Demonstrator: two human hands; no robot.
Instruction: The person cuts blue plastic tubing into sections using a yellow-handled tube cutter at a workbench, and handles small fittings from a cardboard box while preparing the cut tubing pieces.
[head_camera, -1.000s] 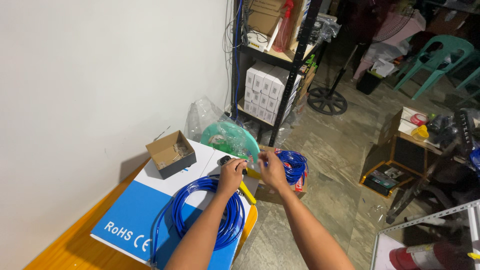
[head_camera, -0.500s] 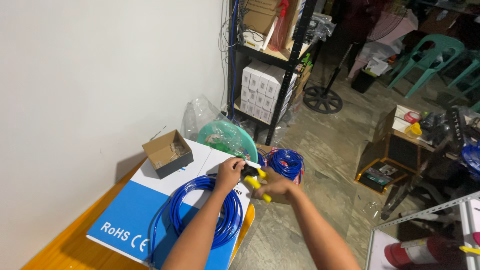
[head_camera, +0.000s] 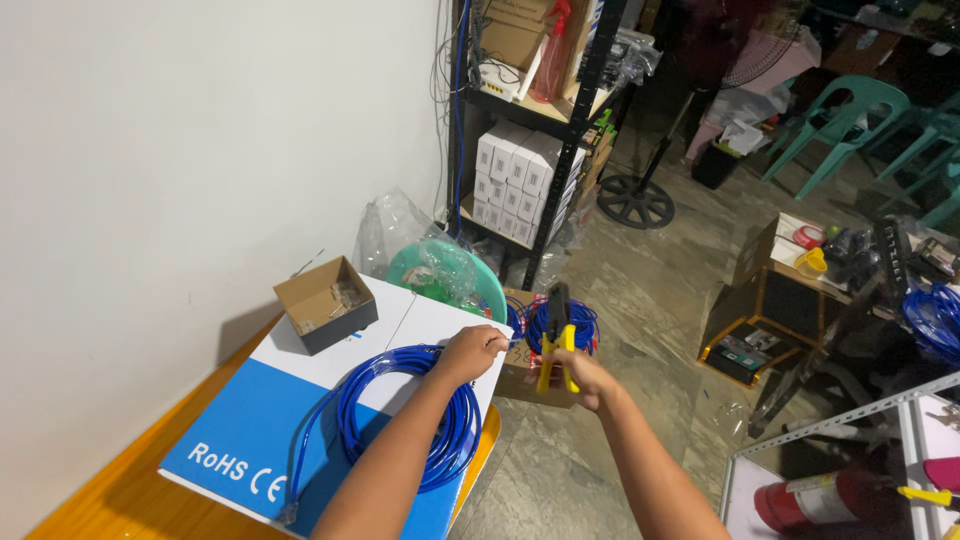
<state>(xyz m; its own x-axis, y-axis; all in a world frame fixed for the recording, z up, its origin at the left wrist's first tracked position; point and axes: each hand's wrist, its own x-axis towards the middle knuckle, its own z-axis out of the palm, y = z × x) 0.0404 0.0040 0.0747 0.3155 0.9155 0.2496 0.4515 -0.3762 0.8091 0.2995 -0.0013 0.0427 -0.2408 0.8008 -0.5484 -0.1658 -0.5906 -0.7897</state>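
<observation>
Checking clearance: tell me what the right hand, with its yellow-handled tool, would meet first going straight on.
Probably the blue cable coil just past the tool's head, beyond the right hand; depth is unclear.

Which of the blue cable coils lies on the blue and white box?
The big blue coil under the left hand; the other coil sits lower, beyond the box edge, behind the yellow-handled pliers.

A small open cardboard box (head_camera: 325, 303) sits at the far edge of a blue-and-white carton (head_camera: 230, 440) on a wooden desk (head_camera: 110, 495). Beyond it, a green basin (head_camera: 480, 280) holds clear plastic bags. White boxes (head_camera: 520, 175) fill a black metal shelf (head_camera: 575, 120); green plastic chairs (head_camera: 850, 115) stand farther off.
</observation>
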